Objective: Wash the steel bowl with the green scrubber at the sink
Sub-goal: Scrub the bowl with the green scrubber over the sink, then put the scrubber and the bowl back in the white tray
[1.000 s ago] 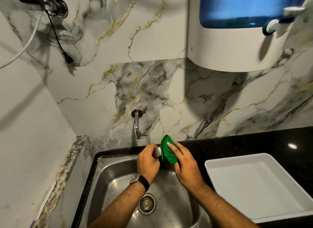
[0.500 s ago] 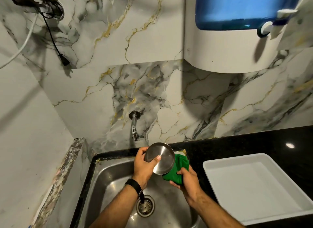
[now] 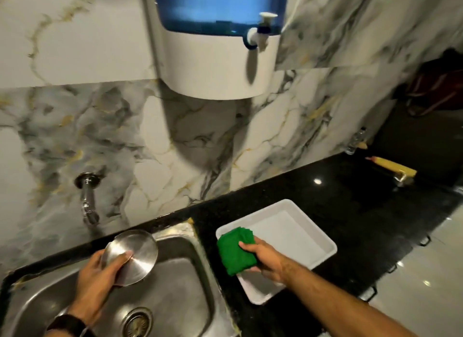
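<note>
Over the sink (image 3: 175, 281), the left hand (image 3: 97, 284) holds the steel bowl (image 3: 131, 256). The grip of this hand is pinching the bowl, with the thumb on its shiny bottom and the other fingers hidden behind it. The bowl is tipped on its side, with its bottom facing the person. It sits a little below the tap (image 3: 87, 198), likely so any water falls into the sink and not on the dark surface (image 3: 350, 211).

To the right, the right hand (image 3: 265, 259) has its grip pressed around the green scrubber (image 3: 235, 251), which is bunched up in a lump. The hand and scrubber hang over the near corner of the white tray (image 3: 313, 236), well apart from the bowl. I think the scrubbing is over and the scrubber is about to be put in the tray. No water is running from the tap, so the bowl may need a rinse.
</note>
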Motion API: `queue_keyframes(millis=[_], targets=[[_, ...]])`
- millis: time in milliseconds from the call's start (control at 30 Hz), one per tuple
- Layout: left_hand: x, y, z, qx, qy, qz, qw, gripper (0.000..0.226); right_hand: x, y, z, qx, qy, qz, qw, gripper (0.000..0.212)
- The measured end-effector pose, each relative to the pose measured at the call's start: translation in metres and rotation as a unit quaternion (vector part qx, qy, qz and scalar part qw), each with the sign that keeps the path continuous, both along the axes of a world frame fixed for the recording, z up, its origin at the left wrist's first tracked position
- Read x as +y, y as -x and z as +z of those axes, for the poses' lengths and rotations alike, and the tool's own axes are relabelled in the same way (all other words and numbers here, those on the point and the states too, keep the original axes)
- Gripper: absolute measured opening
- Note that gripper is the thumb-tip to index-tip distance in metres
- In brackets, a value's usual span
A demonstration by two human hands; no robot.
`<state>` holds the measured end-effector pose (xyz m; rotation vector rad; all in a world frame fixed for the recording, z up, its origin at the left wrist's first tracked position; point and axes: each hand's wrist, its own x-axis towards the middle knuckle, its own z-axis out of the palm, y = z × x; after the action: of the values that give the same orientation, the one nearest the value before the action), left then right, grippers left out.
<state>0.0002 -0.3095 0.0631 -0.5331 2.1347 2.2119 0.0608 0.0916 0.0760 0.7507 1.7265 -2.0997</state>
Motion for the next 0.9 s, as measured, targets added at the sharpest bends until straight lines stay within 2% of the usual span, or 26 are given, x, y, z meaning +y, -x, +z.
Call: queue_keyframes(millis=[133, 300, 367, 500, 600, 733, 900], targets=[[0.012, -0.004, 0.005, -0.024, 0.015, -0.015, 1.0, 0.055, 0.096, 0.004, 0.014, -0.044, -0.111, 0.046, 0.992, 0.045], [0.045, -0.009, 0.018, -0.051, 0.0, -0.022, 0.998, 0.038, 0.178, 0.011, 0.007, -0.111, -0.269, 0.026, 0.956, 0.046], [0.059, -0.011, 0.023, -0.054, 0.003, -0.038, 0.998, 0.032, 0.195, 0.019, -0.003, -0.115, -0.292, 0.019, 0.949, 0.044], [0.091, -0.012, 0.028, -0.061, 0.023, -0.059, 0.996, 0.039, 0.218, 0.043, -0.026, -0.11, -0.3, -0.009, 0.947, 0.04], [0.116, -0.012, 0.03, -0.063, 0.031, -0.075, 0.995, 0.029, 0.229, 0.051, -0.041, -0.126, -0.323, 0.027, 0.938, 0.039], [0.149, -0.006, 0.026, -0.077, 0.048, -0.098, 0.991, 0.033, 0.238, 0.05, -0.054, -0.113, -0.454, 0.119, 0.876, 0.044], [0.192, 0.011, 0.019, -0.076, 0.07, -0.109, 0.989, 0.043, 0.244, 0.057, -0.058, -0.107, -0.607, 0.266, 0.741, 0.044]])
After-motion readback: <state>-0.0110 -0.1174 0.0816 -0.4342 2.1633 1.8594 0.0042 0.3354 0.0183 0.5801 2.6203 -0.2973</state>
